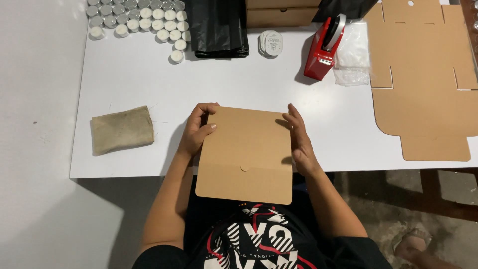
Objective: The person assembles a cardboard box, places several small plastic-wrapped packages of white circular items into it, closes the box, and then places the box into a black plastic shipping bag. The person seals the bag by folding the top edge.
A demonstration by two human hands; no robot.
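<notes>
Two hands are in view, the left hand (198,130) and the right hand (300,140), both on one folded cardboard box (246,154). One white desk (149,79) carries the rest. One flat, unfolded cardboard blank (423,74) lies at the right. One red tape dispenser (323,47) stands beside one clear plastic bag (352,55). One small stack of round white labels (271,44), one black plastic bag (216,27) and one folded beige cloth (122,129) lie there too. The tea-light candles (142,20) number more than twenty; the picture's edge cuts off the exact count.
</notes>
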